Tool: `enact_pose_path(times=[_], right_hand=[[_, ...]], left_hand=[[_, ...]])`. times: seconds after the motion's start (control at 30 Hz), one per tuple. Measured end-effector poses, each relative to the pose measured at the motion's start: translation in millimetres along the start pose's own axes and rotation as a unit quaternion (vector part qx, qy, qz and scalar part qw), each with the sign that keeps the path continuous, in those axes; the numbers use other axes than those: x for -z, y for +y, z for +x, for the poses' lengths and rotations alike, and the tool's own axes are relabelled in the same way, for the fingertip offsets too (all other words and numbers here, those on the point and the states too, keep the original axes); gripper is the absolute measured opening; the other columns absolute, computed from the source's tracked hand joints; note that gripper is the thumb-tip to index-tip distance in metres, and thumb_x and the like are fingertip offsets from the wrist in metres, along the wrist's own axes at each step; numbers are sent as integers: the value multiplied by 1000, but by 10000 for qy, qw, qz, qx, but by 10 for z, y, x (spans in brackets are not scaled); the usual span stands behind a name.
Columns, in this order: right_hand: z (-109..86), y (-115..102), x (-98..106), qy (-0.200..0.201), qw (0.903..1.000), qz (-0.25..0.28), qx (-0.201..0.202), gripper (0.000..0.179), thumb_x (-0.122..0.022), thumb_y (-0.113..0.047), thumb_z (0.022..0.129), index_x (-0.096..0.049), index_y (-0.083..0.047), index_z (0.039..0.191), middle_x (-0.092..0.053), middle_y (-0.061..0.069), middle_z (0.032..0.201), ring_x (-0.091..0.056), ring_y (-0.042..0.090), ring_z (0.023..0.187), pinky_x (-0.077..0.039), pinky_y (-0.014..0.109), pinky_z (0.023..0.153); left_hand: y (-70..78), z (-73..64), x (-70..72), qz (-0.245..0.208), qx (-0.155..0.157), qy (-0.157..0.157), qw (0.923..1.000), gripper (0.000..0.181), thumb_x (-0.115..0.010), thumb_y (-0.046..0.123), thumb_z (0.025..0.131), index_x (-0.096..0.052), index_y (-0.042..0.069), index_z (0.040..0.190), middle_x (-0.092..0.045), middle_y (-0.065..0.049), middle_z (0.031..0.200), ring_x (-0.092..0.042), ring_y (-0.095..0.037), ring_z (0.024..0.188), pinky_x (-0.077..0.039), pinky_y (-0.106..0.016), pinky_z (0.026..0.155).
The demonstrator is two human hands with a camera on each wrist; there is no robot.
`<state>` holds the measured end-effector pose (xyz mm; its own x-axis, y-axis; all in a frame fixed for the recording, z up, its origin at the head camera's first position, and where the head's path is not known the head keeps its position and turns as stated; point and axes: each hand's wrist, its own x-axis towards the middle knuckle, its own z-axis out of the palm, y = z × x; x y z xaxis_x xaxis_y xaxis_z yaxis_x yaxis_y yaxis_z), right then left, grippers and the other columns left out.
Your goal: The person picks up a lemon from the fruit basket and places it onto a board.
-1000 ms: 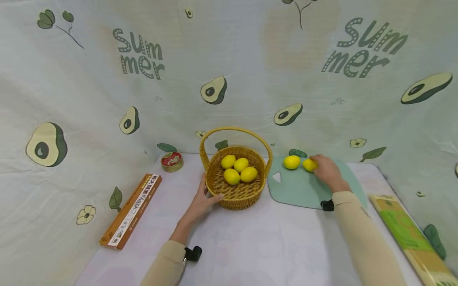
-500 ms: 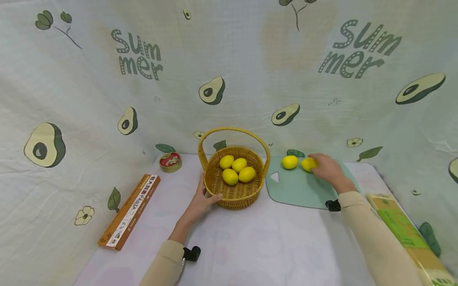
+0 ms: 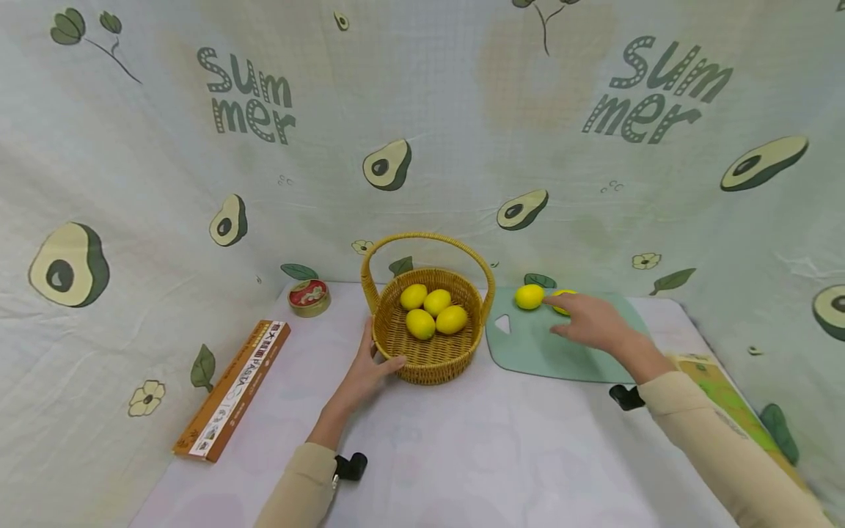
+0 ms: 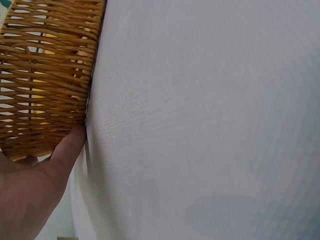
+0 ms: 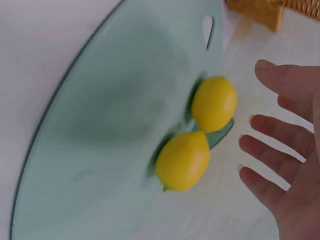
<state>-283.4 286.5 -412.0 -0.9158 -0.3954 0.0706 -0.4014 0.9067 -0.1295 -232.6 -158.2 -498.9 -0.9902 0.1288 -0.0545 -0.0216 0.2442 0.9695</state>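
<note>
A wicker basket [image 3: 429, 374] with an arched handle stands on the table and holds several lemons [image 3: 419, 324]. My left hand [image 3: 363, 374] rests against its left side, thumb toward the front; in the left wrist view the thumb [image 4: 67, 150] touches the weave near the base and the other fingers are mostly hidden. Two lemons, one nearer the basket [image 5: 215, 103] and one farther from it [image 5: 183, 161], lie touching on the green cutting board [image 3: 541, 352]. Over the board, my right hand [image 3: 597, 323] has its fingers spread, apart from both lemons and holding nothing. It partly covers the farther lemon in the head view.
To the left lie a pasta box [image 3: 231, 392] and, farther back, a round tin [image 3: 309, 298]. A green and yellow packet [image 3: 733, 396] lies at the right, partly behind my right sleeve. A printed cloth [image 3: 449, 147] hangs behind the table.
My right hand has let go of the farther lemon and its fingers have spread, leaving the lemon on the board. My left hand stays against the basket. The head view has shifted slightly.
</note>
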Motion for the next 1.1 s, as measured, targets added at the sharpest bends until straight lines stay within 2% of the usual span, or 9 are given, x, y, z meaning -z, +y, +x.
enact_pose_path(times=[0.27, 0.5, 0.73, 0.8, 0.9, 1.0, 1.1], right_hand=[[-115, -368, -27, 94, 9985, 185, 508, 50, -74, -29, 88, -62, -16, 134, -67, 8, 131, -63, 30, 118, -54, 51, 90], [-130, -708, -48, -123, 9934, 671, 925, 49, -73, -29, 89, -62, -17, 135, -67, 3, 130, -68, 22, 107, -57, 42, 85], [-66, -1052, -26, 190, 9884, 750, 1310, 47, -73, -30, 88, -64, -19, 133, -71, -2, 115, -67, 14, 100, -56, 35, 80], [-28, -1135, -35, 251, 9866, 842, 1372, 47, -73, -30, 89, -64, -18, 134, -71, -1, 116, -66, 13, 99, -55, 34, 80], [43, -1248, -70, 277, 9842, 1019, 1423, 47, -72, -27, 90, -63, -18, 135, -70, 1, 122, -65, 14, 99, -55, 34, 81], [118, -1365, -111, 291, 9827, 1149, 1423, 48, -71, -25, 90, -62, -16, 136, -68, 3, 130, -66, 19, 107, -55, 39, 87], [199, -1486, -137, 224, 9818, 1329, 1335, 48, -70, -26, 91, -61, -16, 137, -65, 3, 134, -64, 24, 118, -53, 44, 97]], left_hand=[[12, 5, 6, 10, 25, 73, 10000, 109, -75, 34, 89, 12, 44, 156, 6, 3, 169, -5, -32, 156, -15, -61, 122], [-16, 14, 11, -32, -64, -3, 10000, 108, -73, 32, 91, 13, 42, 156, 10, 3, 168, -2, -34, 156, -14, -61, 122], [-24, 10, 17, -7, -70, 18, 10000, 108, -73, 33, 91, 14, 44, 155, 10, 4, 168, -3, -33, 156, -16, -60, 122], [-19, 9, 16, 29, -90, 36, 9999, 108, -73, 34, 91, 14, 45, 155, 9, 4, 168, -3, -33, 156, -17, -60, 121], [-25, 18, 12, 33, -83, 57, 9999, 108, -73, 33, 91, 13, 46, 154, 8, 4, 168, -4, -32, 156, -17, -59, 122], [-25, 15, 7, 65, -120, 24, 9999, 108, -73, 33, 91, 14, 44, 155, 9, 4, 168, -3, -33, 156, -16, -60, 122], [118, -52, 20, 28, -10, -132, 9999, 112, -75, 35, 89, 15, 35, 157, 10, 1, 168, -2, -35, 156, -15, -59, 122]])
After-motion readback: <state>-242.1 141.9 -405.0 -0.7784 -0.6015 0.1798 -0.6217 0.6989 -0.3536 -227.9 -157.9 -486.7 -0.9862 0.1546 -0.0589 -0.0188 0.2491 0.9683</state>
